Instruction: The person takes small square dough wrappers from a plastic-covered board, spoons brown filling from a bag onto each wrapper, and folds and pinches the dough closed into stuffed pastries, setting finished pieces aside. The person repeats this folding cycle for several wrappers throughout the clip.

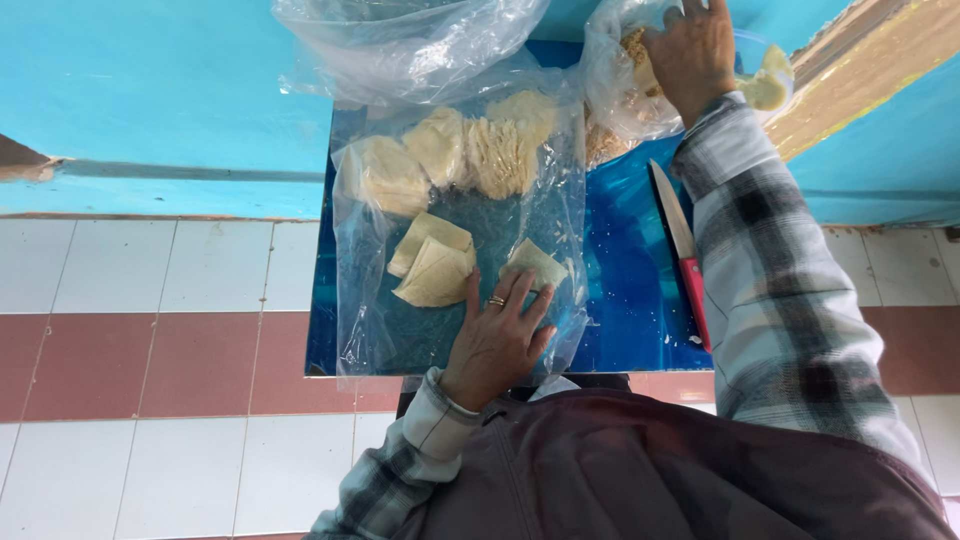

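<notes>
1. Under your left hand (497, 340) you see a clear, glossy, wrinkled plastic sheet (455, 230).
2. The table (630, 270) is smooth, shiny blue.
3. The knife (680, 250) has a bright metal blade and a red plastic-looking handle.

Bright, even daylight; my plastic sheet (455, 250) glares softly, shadows are faint, and the frame's edges bend slightly.

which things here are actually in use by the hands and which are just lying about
In hand:
- left hand resting on the folded dough pieces on the clear plastic sheet
- right hand reaching into the plastic bag of filling

Lying about:
- red-handled knife on the blue board
- empty clear bag
</notes>
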{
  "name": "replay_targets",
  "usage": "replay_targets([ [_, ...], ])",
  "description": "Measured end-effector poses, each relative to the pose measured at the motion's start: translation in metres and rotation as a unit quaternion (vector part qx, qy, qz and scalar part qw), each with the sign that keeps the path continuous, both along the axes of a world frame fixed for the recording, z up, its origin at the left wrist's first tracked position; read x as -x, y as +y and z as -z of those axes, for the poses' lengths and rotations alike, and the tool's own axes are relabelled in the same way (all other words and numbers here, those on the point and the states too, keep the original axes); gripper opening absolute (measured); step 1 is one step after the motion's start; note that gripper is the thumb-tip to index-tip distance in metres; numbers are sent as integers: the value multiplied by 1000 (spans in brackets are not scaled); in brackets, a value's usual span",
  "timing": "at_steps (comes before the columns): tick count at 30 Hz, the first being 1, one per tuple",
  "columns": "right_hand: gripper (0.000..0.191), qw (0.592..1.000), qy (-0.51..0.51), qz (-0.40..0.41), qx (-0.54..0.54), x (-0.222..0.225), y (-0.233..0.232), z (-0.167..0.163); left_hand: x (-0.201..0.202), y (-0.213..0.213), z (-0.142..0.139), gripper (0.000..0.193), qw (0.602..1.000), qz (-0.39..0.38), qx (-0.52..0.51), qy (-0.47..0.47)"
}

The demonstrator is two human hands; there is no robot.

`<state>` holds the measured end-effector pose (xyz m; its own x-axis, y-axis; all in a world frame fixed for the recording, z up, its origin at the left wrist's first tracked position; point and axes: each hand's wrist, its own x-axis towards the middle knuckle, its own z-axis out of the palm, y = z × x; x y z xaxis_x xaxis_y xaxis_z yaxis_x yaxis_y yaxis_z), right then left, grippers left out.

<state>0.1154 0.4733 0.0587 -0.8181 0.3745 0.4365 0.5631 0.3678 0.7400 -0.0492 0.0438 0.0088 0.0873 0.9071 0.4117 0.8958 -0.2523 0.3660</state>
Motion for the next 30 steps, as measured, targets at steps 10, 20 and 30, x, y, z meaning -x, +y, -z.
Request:
replay_targets([
  [10, 12, 886, 336, 56, 315, -24, 20, 10, 2, -1, 2, 48, 1000, 2, -22, 12],
  [20, 11, 870, 409, -77, 264, -62, 13, 16, 2, -2, 5, 37, 999, 1, -44, -1],
  [30, 8, 892, 379, -112, 219, -75, 20, 27, 2, 0, 9, 37, 998, 6, -56, 9],
])
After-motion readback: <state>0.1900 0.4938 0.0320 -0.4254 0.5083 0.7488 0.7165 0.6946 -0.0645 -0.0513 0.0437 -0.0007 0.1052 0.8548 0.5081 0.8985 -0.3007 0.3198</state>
